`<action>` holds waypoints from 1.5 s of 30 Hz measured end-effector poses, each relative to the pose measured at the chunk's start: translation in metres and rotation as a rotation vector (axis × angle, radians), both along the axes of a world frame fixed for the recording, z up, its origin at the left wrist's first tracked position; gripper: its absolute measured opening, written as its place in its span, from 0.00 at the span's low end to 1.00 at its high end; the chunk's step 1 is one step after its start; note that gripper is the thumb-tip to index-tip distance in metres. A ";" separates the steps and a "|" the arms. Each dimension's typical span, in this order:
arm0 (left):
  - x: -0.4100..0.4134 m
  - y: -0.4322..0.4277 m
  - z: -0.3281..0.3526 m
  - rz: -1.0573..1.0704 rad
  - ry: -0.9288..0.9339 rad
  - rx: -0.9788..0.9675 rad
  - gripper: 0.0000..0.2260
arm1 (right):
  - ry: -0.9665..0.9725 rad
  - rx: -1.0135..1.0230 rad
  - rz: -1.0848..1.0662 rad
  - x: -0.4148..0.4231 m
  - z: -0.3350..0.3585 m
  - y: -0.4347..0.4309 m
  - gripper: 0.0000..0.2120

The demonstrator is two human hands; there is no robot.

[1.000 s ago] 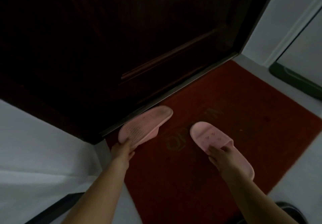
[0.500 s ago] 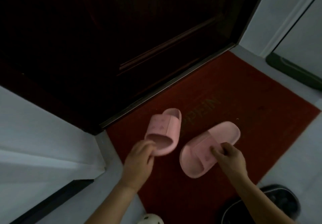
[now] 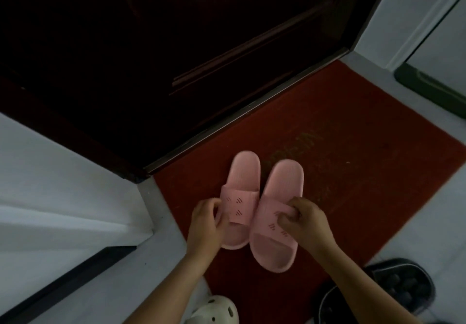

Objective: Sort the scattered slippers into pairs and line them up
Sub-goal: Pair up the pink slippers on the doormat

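Note:
Two pink slippers lie side by side on the red doormat [image 3: 353, 172], soles down and touching along their inner edges. The left pink slipper [image 3: 243, 180] has its strap pinched at the outer edge by my left hand [image 3: 206, 222]. My right hand [image 3: 306, 221] grips the strap of the right pink slipper [image 3: 283, 185] from its outer side. The right slipper sits a little nearer to me than the left one.
A dark wooden door [image 3: 201, 46] with a metal threshold stands behind the mat. A white clog [image 3: 216, 310] pokes in at the bottom edge. Two dark slippers [image 3: 401, 283] lie at the bottom right. Grey floor surrounds the mat; a dark-framed panel [image 3: 428, 86] is at right.
Both pink slippers were turned over and swung round; they moved from apart and skewed to side by side on the mat, with my hands now on their straps.

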State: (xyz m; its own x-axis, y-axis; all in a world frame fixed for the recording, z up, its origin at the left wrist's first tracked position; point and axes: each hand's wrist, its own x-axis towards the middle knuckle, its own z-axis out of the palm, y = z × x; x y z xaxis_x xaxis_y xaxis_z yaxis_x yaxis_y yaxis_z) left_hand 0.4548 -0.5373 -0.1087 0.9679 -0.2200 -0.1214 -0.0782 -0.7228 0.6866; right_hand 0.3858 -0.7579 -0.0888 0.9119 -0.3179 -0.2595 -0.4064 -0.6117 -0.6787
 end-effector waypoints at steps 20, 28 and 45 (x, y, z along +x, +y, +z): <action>0.024 0.098 -0.001 0.480 0.255 -0.326 0.21 | 0.192 -0.207 0.362 0.094 -0.015 0.097 0.26; 0.003 0.054 -0.031 0.177 0.479 -0.033 0.26 | 0.309 -0.238 0.584 0.083 -0.014 0.076 0.26; 0.001 0.039 -0.023 -0.502 0.048 0.600 0.41 | 0.322 -0.389 0.649 0.061 -0.007 0.089 0.21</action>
State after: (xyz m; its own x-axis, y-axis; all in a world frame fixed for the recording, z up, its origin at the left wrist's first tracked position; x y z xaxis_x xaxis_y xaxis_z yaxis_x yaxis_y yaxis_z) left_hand 0.4560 -0.4981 -0.1319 0.7608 -0.5134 -0.3969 -0.4739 -0.8574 0.2006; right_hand 0.4471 -0.6686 -0.0962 0.8449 0.1264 -0.5198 -0.0292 -0.9594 -0.2807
